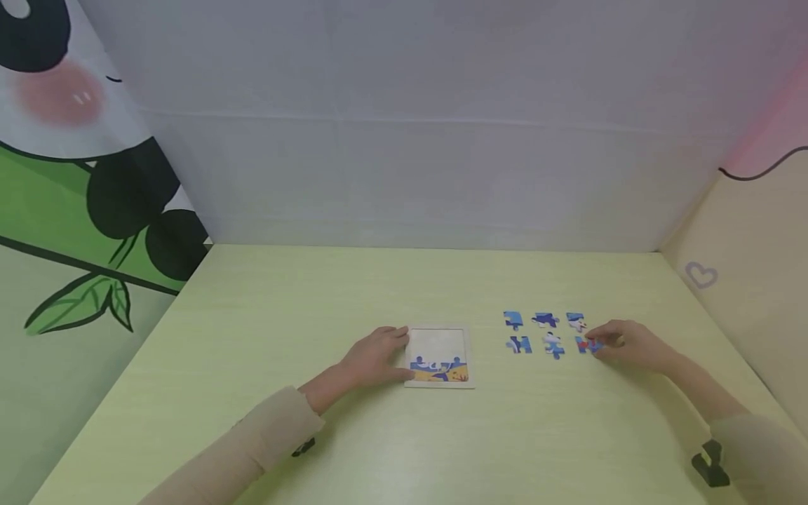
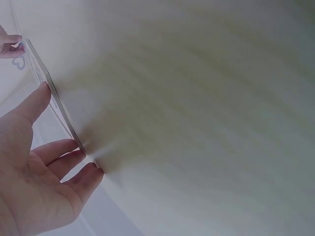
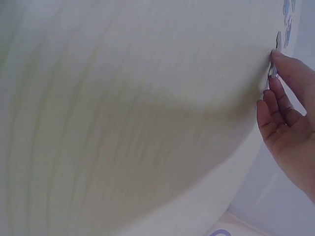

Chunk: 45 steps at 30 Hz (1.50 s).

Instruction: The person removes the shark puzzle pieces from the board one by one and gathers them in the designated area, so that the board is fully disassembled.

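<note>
My left hand (image 1: 376, 356) rests at the left edge of a square puzzle board (image 1: 440, 342), thumb low and fingers toward the top corner. Joined pieces (image 1: 440, 372) in blue, white and orange fill the bottom of that board, while its upper part shows bare. In the left wrist view the fingertips (image 2: 81, 152) touch the board's thin edge. To the right, thumb and forefinger of my right hand (image 1: 631, 344) pinch a blue and red puzzle piece (image 1: 587, 345), partly covered by the fingertips. In the right wrist view that piece (image 3: 273, 69) appears edge-on, close to the table.
Other loose puzzle pieces lie in two rows between the board and my right hand, among them a blue one (image 1: 513, 320) and a dark blue one (image 1: 546, 320). Walls border the pale table (image 1: 353, 280) at the back and sides, the left one (image 1: 76, 189) painted.
</note>
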{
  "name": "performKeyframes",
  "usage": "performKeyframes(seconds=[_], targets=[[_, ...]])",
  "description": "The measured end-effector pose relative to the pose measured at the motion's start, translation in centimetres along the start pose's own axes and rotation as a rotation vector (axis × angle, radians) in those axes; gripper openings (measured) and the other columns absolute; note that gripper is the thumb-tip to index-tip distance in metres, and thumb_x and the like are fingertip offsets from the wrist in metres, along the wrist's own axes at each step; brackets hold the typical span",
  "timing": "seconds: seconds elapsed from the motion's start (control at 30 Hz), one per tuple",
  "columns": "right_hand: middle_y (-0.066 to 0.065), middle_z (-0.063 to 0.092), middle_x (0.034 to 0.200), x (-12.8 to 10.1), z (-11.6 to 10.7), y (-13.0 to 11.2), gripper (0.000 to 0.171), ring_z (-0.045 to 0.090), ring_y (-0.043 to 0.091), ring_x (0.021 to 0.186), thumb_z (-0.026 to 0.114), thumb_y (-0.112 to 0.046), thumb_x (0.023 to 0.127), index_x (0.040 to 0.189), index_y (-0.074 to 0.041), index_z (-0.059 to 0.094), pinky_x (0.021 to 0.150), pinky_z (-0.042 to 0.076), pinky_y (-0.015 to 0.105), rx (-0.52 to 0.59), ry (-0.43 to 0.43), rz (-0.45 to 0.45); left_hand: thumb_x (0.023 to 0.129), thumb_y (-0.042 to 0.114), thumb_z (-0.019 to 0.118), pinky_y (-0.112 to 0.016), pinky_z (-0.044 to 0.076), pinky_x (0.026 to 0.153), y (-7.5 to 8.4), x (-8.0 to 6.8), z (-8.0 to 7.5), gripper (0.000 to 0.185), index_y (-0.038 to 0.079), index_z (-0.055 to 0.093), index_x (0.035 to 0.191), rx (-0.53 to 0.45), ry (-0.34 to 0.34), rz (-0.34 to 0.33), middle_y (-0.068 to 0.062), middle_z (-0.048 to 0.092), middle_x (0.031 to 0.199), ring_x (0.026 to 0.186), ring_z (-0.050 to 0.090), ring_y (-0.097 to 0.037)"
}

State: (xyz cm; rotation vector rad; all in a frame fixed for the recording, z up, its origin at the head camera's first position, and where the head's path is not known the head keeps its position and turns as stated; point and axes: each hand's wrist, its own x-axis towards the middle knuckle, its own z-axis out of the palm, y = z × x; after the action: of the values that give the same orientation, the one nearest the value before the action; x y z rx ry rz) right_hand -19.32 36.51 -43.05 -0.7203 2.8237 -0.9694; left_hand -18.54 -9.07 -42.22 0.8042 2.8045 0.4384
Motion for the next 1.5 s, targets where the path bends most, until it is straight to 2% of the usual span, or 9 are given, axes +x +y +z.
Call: performKeyframes(seconds=[0.17,0.67,0.9,1.17,1.3,1.5], targets=[[0.007,0.064,0.085,0.1,-0.2,0.0,0.026,0.053,0.001,0.075,0.071,-0.004,0.074,0.097,0.006,0.065,0.062,0.047,0.02,-0.01,-0.014,-0.013,0.078,0.041,0.068,-0.044,0.034,0.102,0.1,0.0,-0.1,0.067,0.0,0.05,0.127,0.001,-0.001,-0.004,-0.012,0.042,0.138,0.127,0.037,-0.031],[0.01,0.065,0.092,0.3,-0.5,-0.4,0.032,0.055,0.004,0.079,0.074,-0.01,0.072,0.1,0.004,0.065,0.067,0.048,0.022,-0.029,-0.048,0.068,0.077,0.039,0.069,-0.043,0.035,0.102,0.2,-0.1,-0.2,0.066,-0.001,0.051,0.126,-0.003,0.006,-0.002,-0.013,0.043,0.137,0.126,0.038,-0.031],[0.003,0.062,0.084,1.0,-0.7,-0.2,0.031,0.051,0.004,0.073,0.073,-0.009,0.073,0.101,0.003,0.065,0.059,0.047,0.021,-0.059,-0.023,0.073,0.077,0.039,0.069,-0.043,0.035,0.102,0.3,0.0,-0.3,0.066,-0.001,0.051,0.127,0.003,0.004,-0.001,-0.013,0.043,0.137,0.126,0.038,-0.031],[0.004,0.06,0.085,3.2,0.2,-3.9,0.028,0.05,0.008,0.076,0.07,-0.011,0.078,0.102,0.003,0.065,0.057,0.047,0.021,0.008,-0.029,0.037,0.077,0.037,0.07,-0.044,0.034,0.102,0.3,0.0,-0.3,0.065,-0.001,0.051,0.126,-0.02,0.01,-0.012,-0.013,0.042,0.137,0.126,0.038,-0.032],[0.003,0.06,0.085,4.7,1.8,-5.9,0.028,0.051,0.008,0.075,0.07,-0.012,0.079,0.102,0.002,0.065,0.058,0.048,0.021,0.057,-0.067,0.008,0.077,0.036,0.07,-0.043,0.034,0.102,0.3,0.0,-0.2,0.064,-0.001,0.051,0.126,-0.018,0.01,-0.011,-0.013,0.042,0.138,0.126,0.038,-0.031],[0.007,0.063,0.09,6.7,4.7,-8.9,0.028,0.053,0.015,0.078,0.069,-0.011,0.079,0.103,0.001,0.065,0.06,0.048,0.022,0.124,-0.159,-0.037,0.078,0.035,0.069,-0.045,0.037,0.099,0.3,-0.3,-0.2,0.058,0.0,0.054,0.122,-0.018,0.025,0.043,-0.016,0.043,0.136,0.124,0.039,-0.033]])
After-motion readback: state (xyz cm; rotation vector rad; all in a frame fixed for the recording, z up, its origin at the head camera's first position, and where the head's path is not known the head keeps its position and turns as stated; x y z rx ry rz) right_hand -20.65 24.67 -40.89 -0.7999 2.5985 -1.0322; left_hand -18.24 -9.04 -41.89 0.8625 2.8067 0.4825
